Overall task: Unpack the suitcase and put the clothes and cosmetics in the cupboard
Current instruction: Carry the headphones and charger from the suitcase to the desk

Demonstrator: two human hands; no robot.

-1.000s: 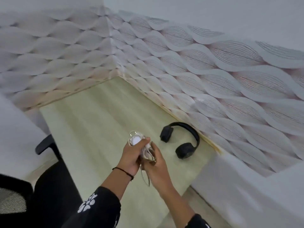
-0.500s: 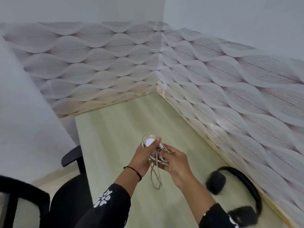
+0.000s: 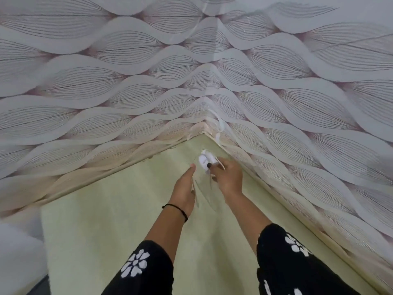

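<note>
A white charger with a coiled pale cable (image 3: 203, 161) is held low over the far corner of a pale wooden desk (image 3: 106, 220). My right hand (image 3: 228, 177) grips the white plug end, thumb over it. My left hand (image 3: 184, 188) reaches alongside with straight fingers, and loose loops of the cable hang between the two hands. No suitcase, clothes, cosmetics or cupboard are in view.
Two walls with leaf-pattern wallpaper (image 3: 276, 103) meet at the desk corner, where a strip of the wallpaper is peeling (image 3: 219, 126). A white surface (image 3: 17, 262) borders the desk at the lower left. I wear black sleeves with white flowers (image 3: 287, 262).
Both hands have reached forward with the charger into the desk's far corner. The view has swung towards the corner, so the black headphones and the chair have left the frame. My left hand has released its grip.
</note>
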